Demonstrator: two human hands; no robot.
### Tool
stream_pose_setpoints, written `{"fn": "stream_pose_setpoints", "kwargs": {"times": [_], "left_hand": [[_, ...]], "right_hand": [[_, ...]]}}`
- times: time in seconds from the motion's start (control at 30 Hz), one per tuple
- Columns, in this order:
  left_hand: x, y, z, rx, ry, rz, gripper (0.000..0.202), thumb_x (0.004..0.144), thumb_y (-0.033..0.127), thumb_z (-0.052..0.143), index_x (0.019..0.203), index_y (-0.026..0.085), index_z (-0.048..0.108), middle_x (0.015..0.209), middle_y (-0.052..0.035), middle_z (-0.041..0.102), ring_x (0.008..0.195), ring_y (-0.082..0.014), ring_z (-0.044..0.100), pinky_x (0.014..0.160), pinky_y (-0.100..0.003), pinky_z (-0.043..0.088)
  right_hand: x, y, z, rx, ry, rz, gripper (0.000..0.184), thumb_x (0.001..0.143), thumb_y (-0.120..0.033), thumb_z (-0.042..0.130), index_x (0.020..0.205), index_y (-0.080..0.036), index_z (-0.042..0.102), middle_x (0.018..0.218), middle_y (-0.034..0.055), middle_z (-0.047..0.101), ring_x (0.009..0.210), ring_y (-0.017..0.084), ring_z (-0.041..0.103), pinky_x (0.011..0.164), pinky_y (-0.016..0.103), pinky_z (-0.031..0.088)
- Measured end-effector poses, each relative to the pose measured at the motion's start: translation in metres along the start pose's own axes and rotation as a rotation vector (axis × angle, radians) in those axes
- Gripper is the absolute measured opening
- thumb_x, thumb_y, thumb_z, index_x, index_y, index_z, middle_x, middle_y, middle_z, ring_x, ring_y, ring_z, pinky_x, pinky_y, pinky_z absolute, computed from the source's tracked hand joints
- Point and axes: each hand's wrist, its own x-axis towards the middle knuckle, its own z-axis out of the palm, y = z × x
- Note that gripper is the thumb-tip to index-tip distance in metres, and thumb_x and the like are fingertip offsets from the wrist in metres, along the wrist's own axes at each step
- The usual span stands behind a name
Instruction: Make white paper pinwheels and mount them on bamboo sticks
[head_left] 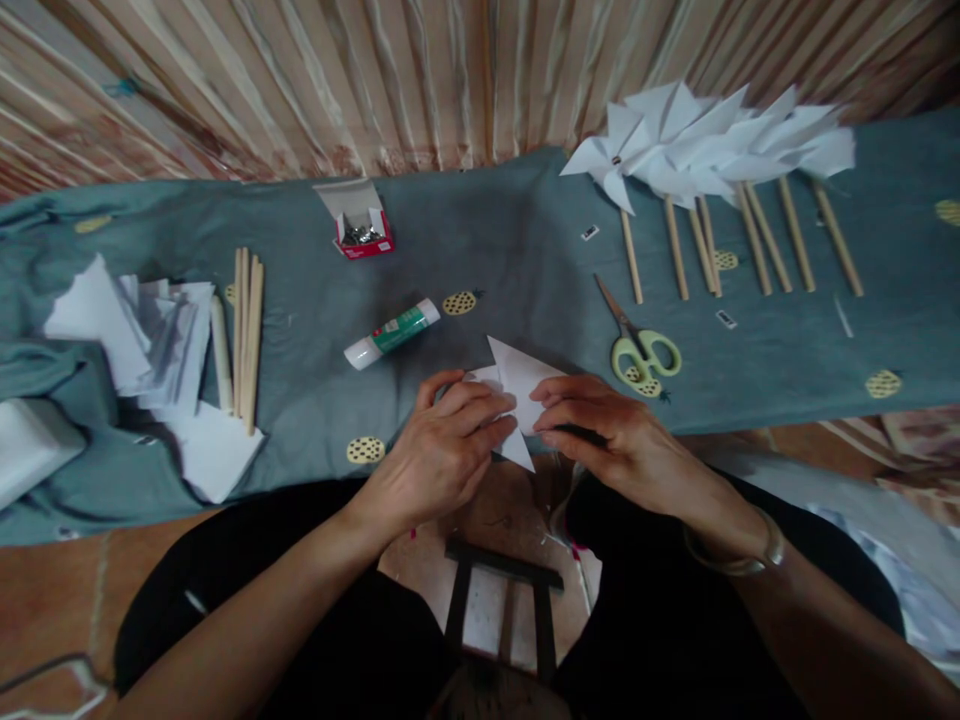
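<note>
A white paper pinwheel (pixel 517 375) with pointed blades is between my two hands at the table's near edge. My left hand (pixel 457 440) has its fingers closed on the left side of the paper, covering part of its middle. From the right, my right hand (pixel 600 420) pinches the paper's other side between thumb and fingers. A glue stick (pixel 396 333) with a green label lies just beyond my left hand. Scissors (pixel 641 345) with pale green handles lie to the right, past my right hand, their blades pointing away.
Several finished paper pinwheels (pixel 697 145) on wooden sticks lie at the back right. A small red box (pixel 365 235) holds metal pieces. On the left are bare wooden sticks (pixel 246 330), cut papers (pixel 161 340) and a white object (pixel 34 450). A curtain (pixel 420 80) hangs behind the table.
</note>
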Motion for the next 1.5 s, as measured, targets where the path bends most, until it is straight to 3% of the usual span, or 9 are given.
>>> {"fn": "stream_pose_setpoints", "kwargs": {"times": [0.23,0.6,0.77,1.07,1.5], "left_hand": [[0.000,0.001,0.002,0.027,0.001,0.006,0.027,0.089,0.010,0.049,0.108,0.016,0.067,0.117,-0.0059,0.070,0.110,-0.0211,0.057,0.105,-0.046,0.035],[-0.002,0.009,0.003,0.078,0.095,0.078,0.023,0.090,0.010,0.050,0.106,0.014,0.066,0.108,-0.0050,0.073,0.101,-0.0193,0.060,0.103,-0.044,0.038],[-0.004,0.010,0.006,0.086,0.101,0.077,0.022,0.090,0.010,0.051,0.106,0.013,0.066,0.107,-0.0050,0.074,0.098,-0.0191,0.060,0.102,-0.045,0.039],[-0.003,0.011,0.006,0.065,0.067,0.074,0.023,0.089,0.008,0.051,0.106,0.012,0.066,0.108,-0.0064,0.073,0.100,-0.0198,0.060,0.103,-0.047,0.037],[-0.004,0.012,0.004,0.076,0.071,0.075,0.025,0.089,0.010,0.050,0.107,0.015,0.066,0.108,-0.0049,0.073,0.101,-0.0197,0.061,0.104,-0.048,0.038]], "right_hand": [[0.007,0.002,0.005,0.033,0.093,-0.024,0.015,0.094,-0.022,0.054,0.094,-0.019,0.069,0.101,0.0070,0.069,0.098,0.019,0.064,0.089,0.035,0.051],[0.010,-0.004,0.010,0.052,0.172,0.173,0.011,0.086,-0.021,0.065,0.096,-0.018,0.065,0.086,0.0023,0.069,0.076,0.016,0.065,0.072,0.030,0.051],[0.012,-0.007,0.008,0.105,0.162,0.185,0.002,0.087,-0.020,0.063,0.089,-0.019,0.062,0.081,-0.0005,0.068,0.074,0.014,0.065,0.070,0.026,0.050],[0.013,-0.007,0.008,0.017,0.148,0.141,0.011,0.090,-0.021,0.059,0.091,-0.020,0.070,0.087,0.0032,0.073,0.083,0.018,0.066,0.075,0.032,0.050],[0.018,-0.008,0.014,-0.113,0.171,0.143,0.010,0.088,-0.018,0.060,0.096,-0.017,0.067,0.086,0.0056,0.071,0.078,0.018,0.066,0.073,0.031,0.051]]}}
